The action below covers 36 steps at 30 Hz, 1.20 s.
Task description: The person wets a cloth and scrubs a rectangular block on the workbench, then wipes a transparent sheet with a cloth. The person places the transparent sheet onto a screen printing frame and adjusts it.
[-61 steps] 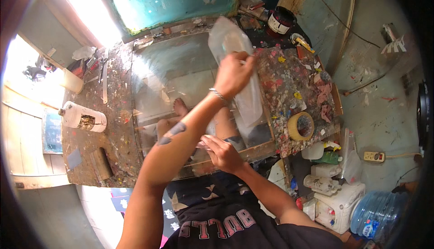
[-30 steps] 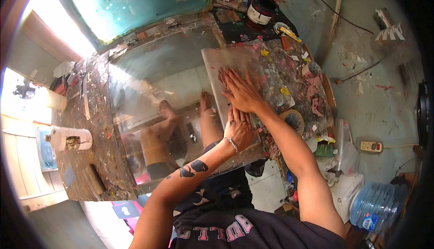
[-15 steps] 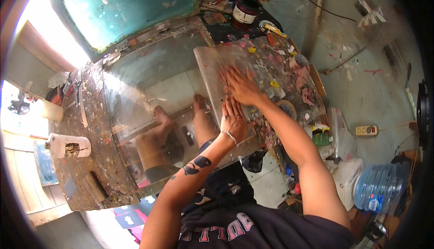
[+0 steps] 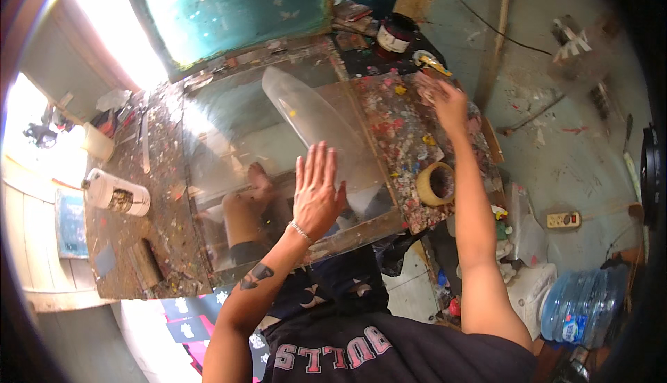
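Note:
My left hand point(image 4: 318, 195) lies flat, fingers stretched out, at the near left edge of a clear plastic sheet point(image 4: 340, 143) with a long edge curling up. Beneath it is a glass pane point(image 4: 229, 122) that mirrors legs and feet. My right hand point(image 4: 446, 105) is over the paint-spattered right part of the table, its fingers blurred; whether they hold anything cannot be made out. Just beyond it lies a yellow-handled tool point(image 4: 436, 65), its kind unclear. A wide roll of tape point(image 4: 435, 183) stands nearer, beside my right forearm.
A dark jar with a white label point(image 4: 396, 37) stands at the back right. A teal framed screen point(image 4: 236, 18) leans behind the glass. On the left are a white tub point(image 4: 118, 192) and a long strip tool point(image 4: 145, 143). A blue water bottle point(image 4: 582, 306) lies low right.
My right hand has left the plastic sheet and moved right and away. My left hand has shifted left. The sheet now lies further left over the glass, and the tape roll is uncovered.

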Each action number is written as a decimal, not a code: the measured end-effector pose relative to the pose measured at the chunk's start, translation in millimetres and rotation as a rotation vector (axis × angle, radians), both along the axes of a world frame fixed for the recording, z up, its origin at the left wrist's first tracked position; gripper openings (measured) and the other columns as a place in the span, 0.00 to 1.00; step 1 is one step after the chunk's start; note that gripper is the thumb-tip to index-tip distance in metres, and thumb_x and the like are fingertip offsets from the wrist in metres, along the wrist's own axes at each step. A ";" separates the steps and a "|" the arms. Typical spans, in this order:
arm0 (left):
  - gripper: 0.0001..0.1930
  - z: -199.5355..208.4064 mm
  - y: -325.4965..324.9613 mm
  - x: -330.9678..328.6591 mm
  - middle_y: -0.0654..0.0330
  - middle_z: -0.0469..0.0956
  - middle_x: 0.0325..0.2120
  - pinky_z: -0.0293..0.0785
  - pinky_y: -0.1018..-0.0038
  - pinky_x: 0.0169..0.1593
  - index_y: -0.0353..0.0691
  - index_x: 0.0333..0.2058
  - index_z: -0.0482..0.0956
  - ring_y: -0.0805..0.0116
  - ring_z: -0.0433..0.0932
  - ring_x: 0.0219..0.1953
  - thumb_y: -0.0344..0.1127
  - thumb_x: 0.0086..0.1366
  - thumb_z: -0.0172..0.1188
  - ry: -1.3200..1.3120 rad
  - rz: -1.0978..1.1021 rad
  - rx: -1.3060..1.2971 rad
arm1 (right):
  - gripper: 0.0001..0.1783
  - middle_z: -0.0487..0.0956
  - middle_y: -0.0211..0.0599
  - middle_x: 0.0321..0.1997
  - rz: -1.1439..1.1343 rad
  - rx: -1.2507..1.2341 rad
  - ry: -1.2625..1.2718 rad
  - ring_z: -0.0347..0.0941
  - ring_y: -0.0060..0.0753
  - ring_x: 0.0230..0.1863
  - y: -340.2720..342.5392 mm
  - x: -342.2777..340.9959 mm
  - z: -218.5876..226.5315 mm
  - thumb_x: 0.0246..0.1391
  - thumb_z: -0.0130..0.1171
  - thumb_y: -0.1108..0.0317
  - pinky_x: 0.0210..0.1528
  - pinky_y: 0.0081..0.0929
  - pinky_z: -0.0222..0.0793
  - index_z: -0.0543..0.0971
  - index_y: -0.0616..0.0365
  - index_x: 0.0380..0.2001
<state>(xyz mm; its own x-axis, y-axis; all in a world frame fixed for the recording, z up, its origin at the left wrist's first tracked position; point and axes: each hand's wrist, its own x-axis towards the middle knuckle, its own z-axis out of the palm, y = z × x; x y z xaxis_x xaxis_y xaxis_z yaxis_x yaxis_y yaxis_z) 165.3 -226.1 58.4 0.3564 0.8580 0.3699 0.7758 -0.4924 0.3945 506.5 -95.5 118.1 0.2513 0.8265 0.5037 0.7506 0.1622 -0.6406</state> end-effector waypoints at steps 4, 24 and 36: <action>0.45 -16.1 -39.7 -72.2 0.36 0.49 0.74 0.41 0.49 0.77 0.27 0.73 0.49 0.39 0.45 0.78 0.33 0.64 0.64 -0.215 0.301 -0.072 | 0.18 0.87 0.43 0.47 -0.019 -0.128 0.247 0.82 0.33 0.47 -50.5 5.8 2.5 0.63 0.60 0.70 0.53 0.29 0.74 0.81 0.70 0.53; 0.33 -42.4 -46.8 -157.0 0.61 0.64 0.72 0.35 0.45 0.78 0.41 0.68 0.68 0.55 0.54 0.77 0.52 0.70 0.59 0.157 0.150 -0.177 | 0.40 0.60 0.48 0.78 0.773 -0.194 -0.614 0.53 0.50 0.79 -36.4 -287.6 -114.9 0.69 0.49 0.42 0.78 0.63 0.39 0.64 0.62 0.72; 0.32 -38.3 -49.7 -164.3 0.62 0.65 0.71 0.37 0.47 0.78 0.40 0.67 0.70 0.58 0.53 0.77 0.52 0.71 0.57 0.173 0.189 -0.224 | 0.45 0.56 0.42 0.81 0.838 -0.284 -0.693 0.52 0.47 0.80 -51.5 -294.3 -113.4 0.68 0.42 0.33 0.79 0.65 0.39 0.63 0.59 0.73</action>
